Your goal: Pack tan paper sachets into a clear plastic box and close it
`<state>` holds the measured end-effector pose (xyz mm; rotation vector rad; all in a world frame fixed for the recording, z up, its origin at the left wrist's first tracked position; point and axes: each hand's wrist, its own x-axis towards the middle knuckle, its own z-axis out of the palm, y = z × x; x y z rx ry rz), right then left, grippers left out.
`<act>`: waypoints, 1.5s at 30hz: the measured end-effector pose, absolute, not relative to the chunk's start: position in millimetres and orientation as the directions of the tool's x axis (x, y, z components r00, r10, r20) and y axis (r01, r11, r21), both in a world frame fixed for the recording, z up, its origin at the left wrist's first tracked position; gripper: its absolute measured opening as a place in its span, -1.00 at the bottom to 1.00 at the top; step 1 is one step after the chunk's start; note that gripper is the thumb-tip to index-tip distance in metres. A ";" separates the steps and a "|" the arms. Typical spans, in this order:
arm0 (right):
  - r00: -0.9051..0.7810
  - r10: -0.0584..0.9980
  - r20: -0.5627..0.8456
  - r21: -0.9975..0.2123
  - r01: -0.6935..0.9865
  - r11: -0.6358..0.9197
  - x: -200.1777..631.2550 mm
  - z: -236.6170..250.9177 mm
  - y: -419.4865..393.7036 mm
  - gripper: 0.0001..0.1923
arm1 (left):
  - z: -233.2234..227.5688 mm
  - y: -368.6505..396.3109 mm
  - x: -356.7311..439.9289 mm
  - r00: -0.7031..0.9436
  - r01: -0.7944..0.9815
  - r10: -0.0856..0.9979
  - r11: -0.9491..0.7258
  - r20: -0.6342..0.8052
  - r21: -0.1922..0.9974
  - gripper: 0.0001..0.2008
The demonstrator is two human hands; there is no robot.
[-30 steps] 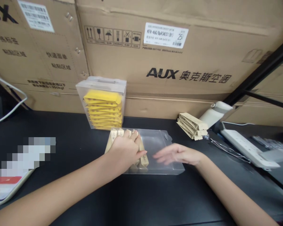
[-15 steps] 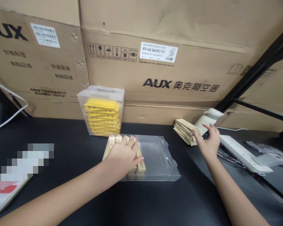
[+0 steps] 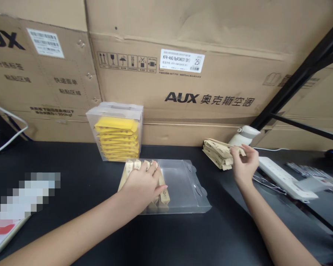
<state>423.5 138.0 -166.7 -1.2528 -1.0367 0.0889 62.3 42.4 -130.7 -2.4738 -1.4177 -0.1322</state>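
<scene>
A clear plastic box [image 3: 177, 184] lies open on its side on the black table, with several kraft-paper packets [image 3: 164, 192] in a row at its left. My left hand [image 3: 144, 181] lies over this row, fingers curled on the far ends and thumb at the right side; it hides part of the packets. To the right, a stack of similar packets [image 3: 216, 153] sits on the table. My right hand [image 3: 245, 162] pinches the right end of the top packet [image 3: 224, 143], which is tilted up off the stack at that end.
Behind stands a clear box [image 3: 91, 125] filled with yellow packets [image 3: 116, 138], against large cardboard cartons [image 3: 211, 81]. At right are a white bottle [image 3: 244, 135], a power strip [image 3: 285, 177] and a black metal frame [image 3: 299, 88]. A blurred-out flat object [image 3: 11, 229] lies at left.
My right hand has closed its thumb and fingers on the top packet and raised its right end. My left hand stays on the row. The whole view has shifted slightly.
</scene>
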 end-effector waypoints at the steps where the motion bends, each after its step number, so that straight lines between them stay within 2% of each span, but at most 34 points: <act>1: 0.594 0.600 0.536 -0.844 0.393 0.365 420.6 -163.3 137.2 -0.42 | -131.2 42.8 62.3 0.515 0.855 0.827 -0.477 0.226 -0.203 -0.47; 3: 0.589 0.691 0.419 -0.907 0.306 0.289 415.8 -157.2 134.4 -0.46 | -132.1 43.8 62.6 0.519 0.853 0.820 -0.478 0.241 -0.211 -0.48; 5: 0.513 0.809 0.288 -0.951 0.249 0.181 411.6 -152.2 129.8 -0.45 | -133.7 44.5 62.6 0.525 0.849 0.813 -0.480 0.253 -0.219 -0.49; 10: 0.228 0.974 0.003 -0.954 0.291 -0.065 405.9 -144.3 116.0 -0.53 | -139.0 41.7 62.8 0.525 0.850 0.783 -0.465 0.334 -0.247 -0.48; 14: -0.073 0.968 -0.241 -0.919 0.339 -0.203 406.0 -141.7 111.3 -0.54 | -140.7 37.0 64.3 0.483 0.874 0.787 -0.412 0.384 -0.257 -0.53; 18: -0.184 0.909 -0.374 -0.914 0.238 -0.328 398.0 -140.8 107.9 -0.56 | -142.3 36.1 65.0 0.475 0.879 0.783 -0.409 0.400 -0.243 -0.57; 23: -0.433 0.797 -0.422 -0.906 0.241 -0.349 381.2 -142.0 101.1 -0.65 | -141.9 36.8 63.5 0.484 0.875 0.781 -0.420 0.395 -0.242 -0.56; 30: -0.439 0.788 -0.432 -0.899 0.139 -0.416 363.0 -159.7 101.4 -0.72 | -135.6 37.2 64.4 0.484 0.874 0.806 -0.426 0.342 -0.233 -0.55; 34: -0.434 0.794 -0.426 -0.883 0.006 -0.470 348.1 -166.2 102.6 -0.65 | -136.9 35.3 65.1 0.477 0.878 0.805 -0.420 0.351 -0.231 -0.55; 38: -0.592 0.708 -0.384 -0.790 -0.187 -0.584 333.7 -165.9 99.0 -0.51 | -140.7 34.6 64.9 0.477 0.878 0.790 -0.415 0.385 -0.237 -0.55; 41: -0.677 0.654 -0.338 -0.761 -0.212 -0.613 325.0 -167.5 94.6 -0.45 | -141.8 35.5 65.0 0.480 0.877 0.790 -0.417 0.382 -0.239 -0.55; 45: -0.732 0.591 -0.338 -0.760 -0.158 -0.631 316.5 -172.6 89.4 -0.46 | -140.3 36.2 65.6 0.495 0.868 0.793 -0.430 0.354 -0.249 -0.53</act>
